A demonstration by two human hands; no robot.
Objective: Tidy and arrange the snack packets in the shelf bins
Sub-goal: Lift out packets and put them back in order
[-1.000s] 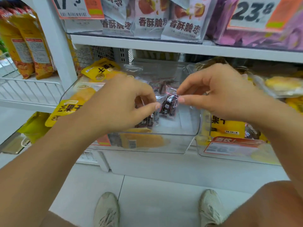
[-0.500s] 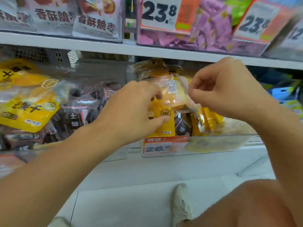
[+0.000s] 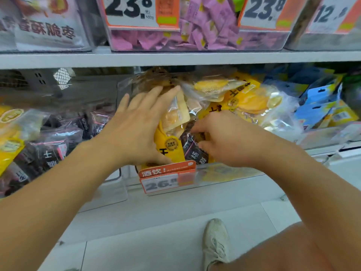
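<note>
Head view: left hand (image 3: 140, 124) spread flat, fingers straight, pressing yellow dried-fruit packets (image 3: 175, 112) in clear bin (image 3: 230, 174). Right hand (image 3: 220, 137) fingers curled, pinching dark plum packet (image 3: 192, 145) among yellow ones in same bin. Price tag (image 3: 168, 179) reading 26 clipped on bin front.

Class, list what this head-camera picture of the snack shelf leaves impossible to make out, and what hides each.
- Price tag: digits after 26 blurred.
- Dark packet: right hand covers much of it, so its grip is unclear.
- Yellow packets under the left hand: partly covered.
- Left bin's dark packets: print blurred.
- Top-right tag: price blurred, cut off by the top edge.
</note>
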